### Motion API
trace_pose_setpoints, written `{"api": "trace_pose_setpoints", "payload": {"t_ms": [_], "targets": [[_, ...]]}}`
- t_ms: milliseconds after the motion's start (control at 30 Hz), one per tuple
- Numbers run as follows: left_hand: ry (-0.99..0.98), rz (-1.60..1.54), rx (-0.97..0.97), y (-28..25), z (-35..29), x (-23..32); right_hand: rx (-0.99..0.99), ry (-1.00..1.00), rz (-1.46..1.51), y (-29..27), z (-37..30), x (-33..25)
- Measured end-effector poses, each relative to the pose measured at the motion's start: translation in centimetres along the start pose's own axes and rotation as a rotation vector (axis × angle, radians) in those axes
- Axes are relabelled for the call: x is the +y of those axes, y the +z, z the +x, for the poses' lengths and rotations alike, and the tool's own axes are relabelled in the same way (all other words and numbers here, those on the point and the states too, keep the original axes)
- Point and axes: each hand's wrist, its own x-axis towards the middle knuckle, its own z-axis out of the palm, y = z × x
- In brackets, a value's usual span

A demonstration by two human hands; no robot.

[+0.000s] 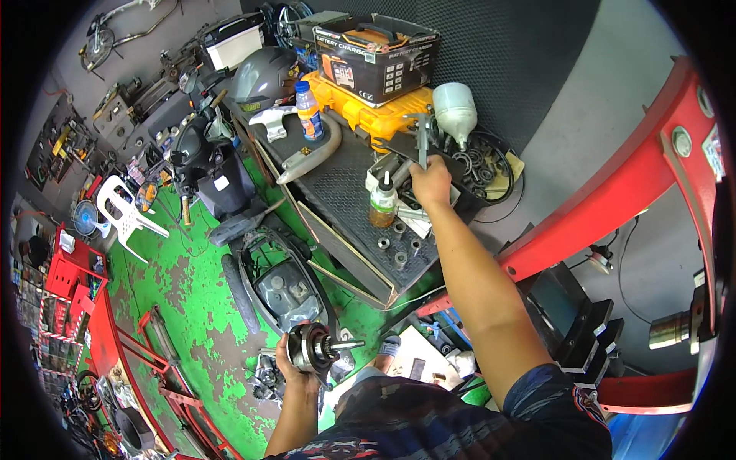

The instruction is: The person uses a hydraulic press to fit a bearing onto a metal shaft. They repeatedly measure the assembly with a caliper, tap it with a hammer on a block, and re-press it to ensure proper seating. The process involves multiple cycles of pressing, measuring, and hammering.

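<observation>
Low in front of my body, my left hand (294, 366) is wrapped round a motorcycle crankshaft (313, 349), its shaft end pointing right. My right arm reaches forward over the black-topped workbench (337, 199). There my right hand (432, 184) is closed on a grey metal vernier caliper (422, 139) standing roughly upright. Beside the caliper's left side lies a dark open-ended wrench (395, 147). Just left of my right wrist stands a clear bottle with a nozzle (382, 201) and brown liquid in it. Several small metal nuts or sockets (400, 259) lie near the bench's front corner.
A boxed charger (377, 61) sits on a yellow case (414, 103) at the back. A spray gun cup (455, 107), curved pipe (322, 152) and blue-capped bottle (308, 111) share the bench. Red steel frame (598, 184) rises at right. A partly stripped scooter (284, 287) stands left.
</observation>
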Motion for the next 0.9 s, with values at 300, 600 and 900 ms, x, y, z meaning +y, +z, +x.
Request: {"api": "trace_pose_setpoints", "payload": {"t_ms": [300,600,900], "targets": [[-0.034,0.028,-0.043,1.5,2.3,-0.5,-0.019,-0.283,-0.222,-0.8,8.9,5.1],[0.014,0.096,-0.014,3.1,3.1,-0.1,-0.392,0.004,-0.693,-6.5,-7.7,2.1],[0.104,0.254,-0.249,12.1,4.7,-0.7,-0.006,-0.222,-0.458,-10.9,-10.4,2.3]]}}
